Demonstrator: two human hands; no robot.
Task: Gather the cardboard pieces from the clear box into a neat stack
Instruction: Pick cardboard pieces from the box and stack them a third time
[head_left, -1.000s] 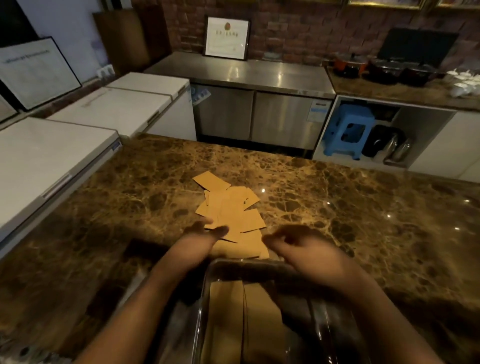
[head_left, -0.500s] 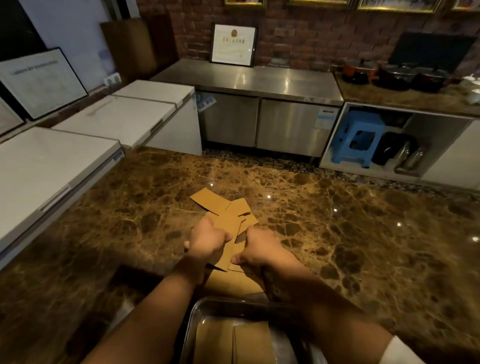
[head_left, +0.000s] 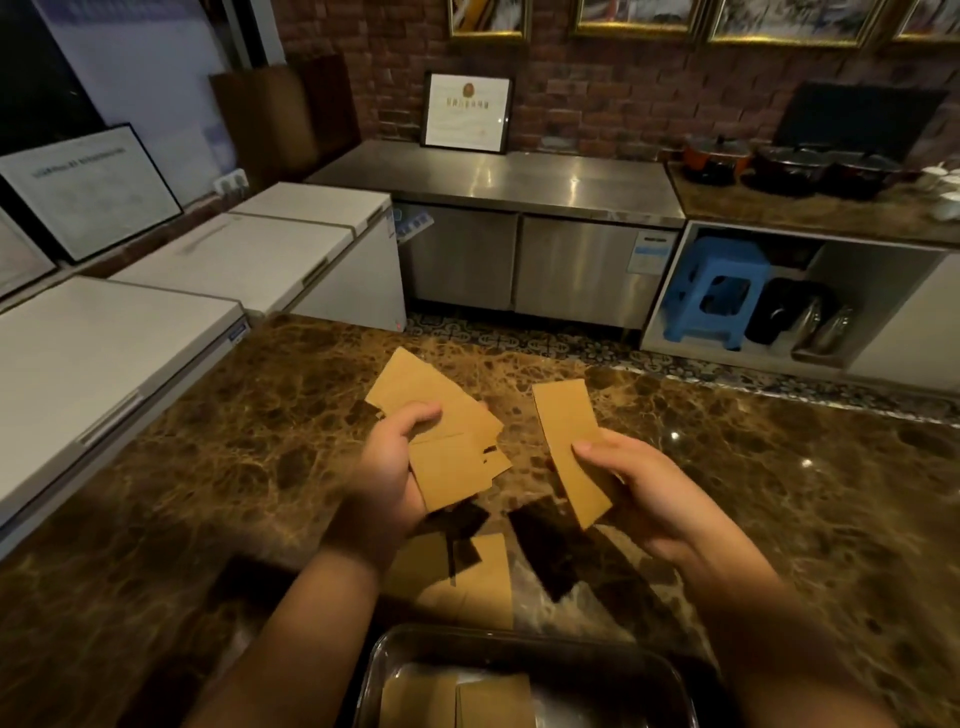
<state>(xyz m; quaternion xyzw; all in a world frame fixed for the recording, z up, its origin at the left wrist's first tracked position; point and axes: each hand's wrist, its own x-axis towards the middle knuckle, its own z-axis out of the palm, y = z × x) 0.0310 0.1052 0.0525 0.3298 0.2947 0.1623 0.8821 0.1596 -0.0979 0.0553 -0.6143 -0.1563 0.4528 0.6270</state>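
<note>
My left hand (head_left: 387, 467) grips a fanned bunch of tan cardboard pieces (head_left: 441, 415), lifted above the marble counter (head_left: 779, 493). My right hand (head_left: 639, 493) holds a single long cardboard piece (head_left: 569, 441) upright by its lower half, apart from the bunch. Below the hands, more cardboard pieces (head_left: 483, 582) lie flat on the counter. The clear box (head_left: 680, 680) sits at the bottom edge, nearest me, with two cardboard pieces (head_left: 457, 699) lying inside it.
White chest freezers (head_left: 156, 322) border the counter on the left. Beyond the counter's far edge stand a steel cabinet (head_left: 519, 249) and a shelf holding a blue stool (head_left: 714, 291). Framed certificates lean against the walls.
Both hands closed on the loose pile and lifted it off the counter. The pieces are now split: a bunch in the left hand, one piece in the right, hands drawn apart.
</note>
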